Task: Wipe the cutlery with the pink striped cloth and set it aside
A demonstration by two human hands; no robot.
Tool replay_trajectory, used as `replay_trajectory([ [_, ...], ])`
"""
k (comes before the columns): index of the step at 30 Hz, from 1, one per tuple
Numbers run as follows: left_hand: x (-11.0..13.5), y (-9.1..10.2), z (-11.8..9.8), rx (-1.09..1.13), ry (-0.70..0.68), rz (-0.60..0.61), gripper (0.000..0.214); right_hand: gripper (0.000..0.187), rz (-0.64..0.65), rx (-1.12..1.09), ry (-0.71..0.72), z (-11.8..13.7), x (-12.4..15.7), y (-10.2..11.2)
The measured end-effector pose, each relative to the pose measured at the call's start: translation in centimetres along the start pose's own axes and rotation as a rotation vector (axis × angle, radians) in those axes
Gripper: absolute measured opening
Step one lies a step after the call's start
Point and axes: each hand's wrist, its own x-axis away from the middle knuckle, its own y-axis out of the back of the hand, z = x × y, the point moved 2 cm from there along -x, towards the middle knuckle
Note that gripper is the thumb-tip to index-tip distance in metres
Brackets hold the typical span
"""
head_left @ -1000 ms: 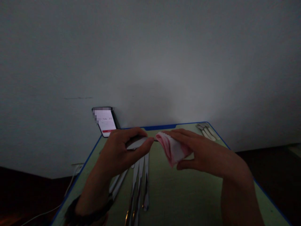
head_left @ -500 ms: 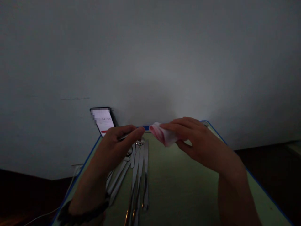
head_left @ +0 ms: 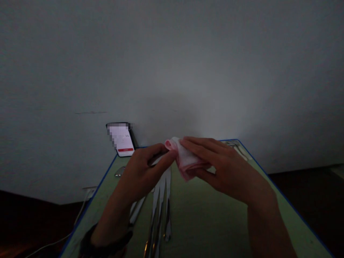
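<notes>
Slightly left of the middle, my left hand (head_left: 146, 172) is closed, thumb and forefinger pinching a silver piece of cutlery (head_left: 157, 158). Most of that piece is covered by the fingers, so its kind is unclear. My right hand (head_left: 221, 166) grips a folded pink and white cloth (head_left: 189, 157), fingers over its top and thumb beneath. The cloth's left end touches the left fingertips. Several metal knives (head_left: 161, 200) lie lengthwise below the hands on the green tabletop (head_left: 204, 215). A spoon bowl (head_left: 120, 172) shows left of my left hand; whether it belongs to the held piece, I cannot tell.
A phone (head_left: 120, 139) with a lit screen leans against the grey wall (head_left: 172, 71) at the back left. More cutlery (head_left: 238, 148) lies at the table's far right corner. A white cable (head_left: 77, 218) hangs beside the blue-edged left side.
My left hand has moved right, up to the cloth, with its fingertips now touching it. The cloth has shifted slightly left and spread lower. The view has shifted a little.
</notes>
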Motion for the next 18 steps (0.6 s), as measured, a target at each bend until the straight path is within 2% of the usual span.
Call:
replay_trajectory([
  [2, -0.2, 0.0, 0.8, 0.100, 0.077, 0.007, 0.033, 0.066, 0.043, 0.029, 0.015, 0.1, -0.1, -0.2],
  [4, -0.5, 0.0, 2.0, 0.235, 0.164, 0.005, 0.037, 0.069, 0.033, 0.064, 0.004, 0.2, -0.2, -0.4],
  [6, -0.8, -0.1, 3.2, 0.381, 0.242, 0.016, 0.039, 0.065, -0.027, 0.084, -0.017, 0.2, -0.5, -0.6],
  [9, -1.0, -0.1, 4.1, 0.478, 0.290, 0.021, 0.041, 0.048, -0.124, 0.068, -0.008, -0.4, -0.7, -0.6],
  [13, -0.8, 0.0, 3.3, 0.392, 0.251, 0.054, 0.040, 0.026, -0.205, 0.010, 0.018, -1.5, -0.6, -0.5],
  [18, -0.5, 0.2, 1.7, 0.083, 0.085, 0.131, 0.035, 0.017, -0.319, -0.063, -0.095, -1.8, -0.3, -0.2],
])
